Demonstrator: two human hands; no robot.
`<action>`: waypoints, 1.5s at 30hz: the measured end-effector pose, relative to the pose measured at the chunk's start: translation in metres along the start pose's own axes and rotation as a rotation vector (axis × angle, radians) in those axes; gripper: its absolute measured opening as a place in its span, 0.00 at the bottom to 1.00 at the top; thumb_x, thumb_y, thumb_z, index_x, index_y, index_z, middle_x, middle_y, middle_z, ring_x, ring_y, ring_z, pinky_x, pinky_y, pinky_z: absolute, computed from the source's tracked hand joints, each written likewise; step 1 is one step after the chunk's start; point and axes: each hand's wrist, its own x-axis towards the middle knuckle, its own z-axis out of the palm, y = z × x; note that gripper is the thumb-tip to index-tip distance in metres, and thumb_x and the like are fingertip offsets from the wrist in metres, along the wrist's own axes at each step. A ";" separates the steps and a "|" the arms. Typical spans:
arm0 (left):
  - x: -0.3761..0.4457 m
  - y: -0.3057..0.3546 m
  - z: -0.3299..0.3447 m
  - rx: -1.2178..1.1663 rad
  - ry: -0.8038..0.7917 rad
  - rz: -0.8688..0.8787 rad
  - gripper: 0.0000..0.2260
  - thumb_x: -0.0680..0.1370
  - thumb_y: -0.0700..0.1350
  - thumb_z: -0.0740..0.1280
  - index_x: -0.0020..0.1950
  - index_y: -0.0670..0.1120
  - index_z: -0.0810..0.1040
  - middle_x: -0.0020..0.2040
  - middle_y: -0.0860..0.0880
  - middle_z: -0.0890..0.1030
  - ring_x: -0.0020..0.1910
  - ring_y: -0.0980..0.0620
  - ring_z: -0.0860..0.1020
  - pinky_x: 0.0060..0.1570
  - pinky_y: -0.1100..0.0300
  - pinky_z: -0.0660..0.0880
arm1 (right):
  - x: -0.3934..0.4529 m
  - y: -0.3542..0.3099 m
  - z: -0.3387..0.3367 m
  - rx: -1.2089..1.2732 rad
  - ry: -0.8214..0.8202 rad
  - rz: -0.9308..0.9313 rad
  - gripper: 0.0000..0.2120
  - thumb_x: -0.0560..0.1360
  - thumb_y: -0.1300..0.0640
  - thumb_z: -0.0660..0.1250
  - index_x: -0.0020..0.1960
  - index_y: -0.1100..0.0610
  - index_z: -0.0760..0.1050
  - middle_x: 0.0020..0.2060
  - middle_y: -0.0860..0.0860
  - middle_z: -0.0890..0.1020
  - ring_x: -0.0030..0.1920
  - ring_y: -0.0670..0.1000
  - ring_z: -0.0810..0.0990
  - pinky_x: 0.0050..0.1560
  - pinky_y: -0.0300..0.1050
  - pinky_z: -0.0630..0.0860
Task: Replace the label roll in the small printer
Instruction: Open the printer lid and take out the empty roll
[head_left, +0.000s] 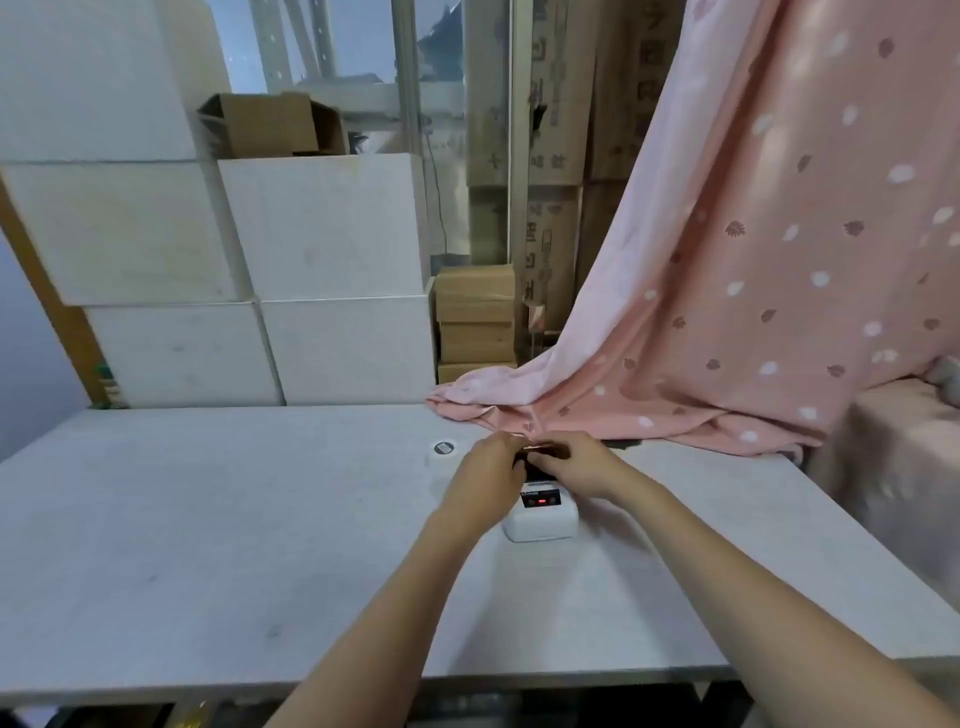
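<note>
A small white printer (543, 522) sits on the pale table (208, 545), with a dark panel and a red light on top. Both hands are at its far end, where a dark opening shows between them. My left hand (483, 478) covers the left side of that end, fingers curled on the printer's lid or edge. My right hand (579, 465) pinches the same part from the right. What the fingers hold is mostly hidden. A white label roll (443, 450) with a dark centre lies flat on the table, to the left of the hands.
A pink patterned curtain (727, 286) hangs at the right and spills onto the table just behind the hands. White foam boxes (322, 228) and brown cartons (475, 317) are stacked along the back edge.
</note>
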 end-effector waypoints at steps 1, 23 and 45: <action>-0.003 -0.002 0.002 0.002 0.009 -0.006 0.12 0.76 0.36 0.61 0.54 0.45 0.81 0.52 0.45 0.82 0.51 0.45 0.79 0.48 0.55 0.74 | 0.000 0.003 0.002 0.032 -0.001 -0.012 0.13 0.76 0.47 0.71 0.60 0.45 0.83 0.56 0.43 0.85 0.59 0.46 0.82 0.67 0.49 0.75; -0.057 -0.005 0.024 -0.405 0.085 -0.218 0.30 0.63 0.56 0.79 0.62 0.58 0.72 0.59 0.56 0.76 0.59 0.58 0.76 0.60 0.54 0.75 | -0.062 0.003 0.020 0.243 0.429 0.185 0.17 0.74 0.47 0.74 0.52 0.56 0.72 0.52 0.52 0.79 0.54 0.51 0.80 0.47 0.44 0.74; -0.058 -0.014 0.013 -0.517 0.054 -0.220 0.29 0.62 0.57 0.82 0.60 0.58 0.76 0.58 0.57 0.77 0.56 0.65 0.76 0.57 0.64 0.75 | -0.092 0.010 0.028 0.261 0.137 -0.049 0.39 0.70 0.56 0.73 0.77 0.41 0.62 0.72 0.37 0.66 0.71 0.41 0.68 0.69 0.45 0.72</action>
